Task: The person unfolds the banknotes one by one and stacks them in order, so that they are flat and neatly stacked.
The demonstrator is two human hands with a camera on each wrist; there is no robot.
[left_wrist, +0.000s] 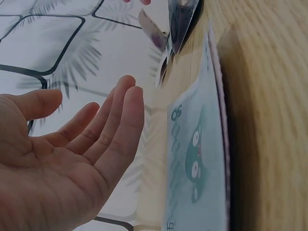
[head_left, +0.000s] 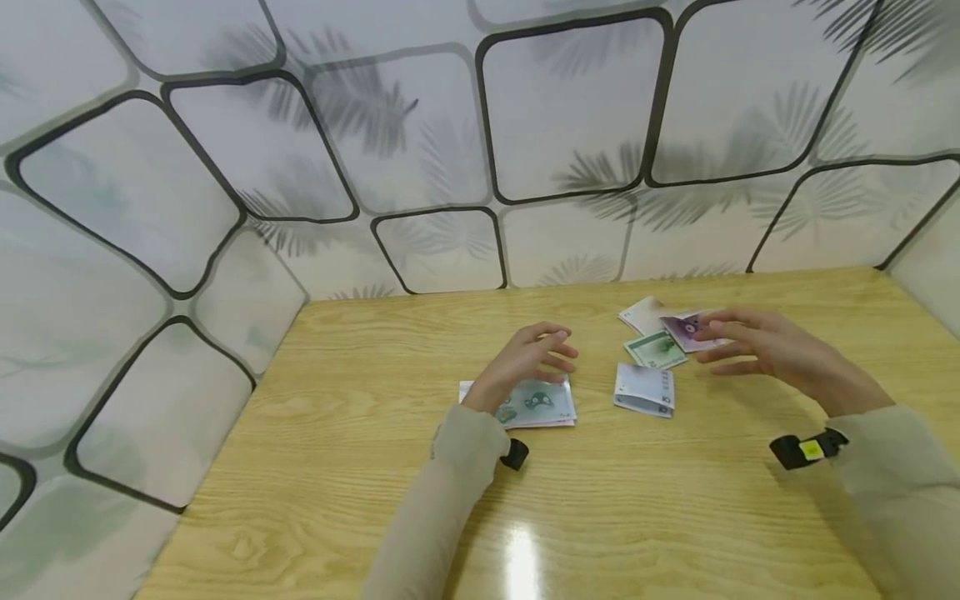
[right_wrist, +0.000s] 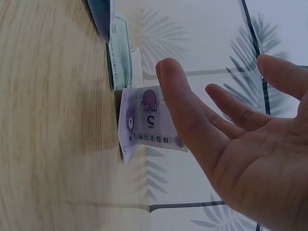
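My left hand (head_left: 525,362) hovers with loosely bent fingers over a stack of play banknotes (head_left: 546,406), holding nothing. In the left wrist view its palm faces the camera, and the top note (left_wrist: 195,159) bears a green cartoon figure. On the right, my right hand (head_left: 776,354) has relaxed, spread fingers beside a folded purple note (head_left: 680,330). The purple note, marked 5 (right_wrist: 153,122) in the right wrist view, stands partly open behind a fingertip; contact cannot be told. Close by lie a green note (head_left: 657,350), a whitish note (head_left: 642,315) and a folded pale blue note (head_left: 643,385).
Everything lies on a wood-grain table (head_left: 337,442). A patterned wall (head_left: 570,108) with dark outlines and leaf prints runs along its back and left edges. Each wrist wears a dark strapped device (head_left: 802,450) below the sleeve cuff.
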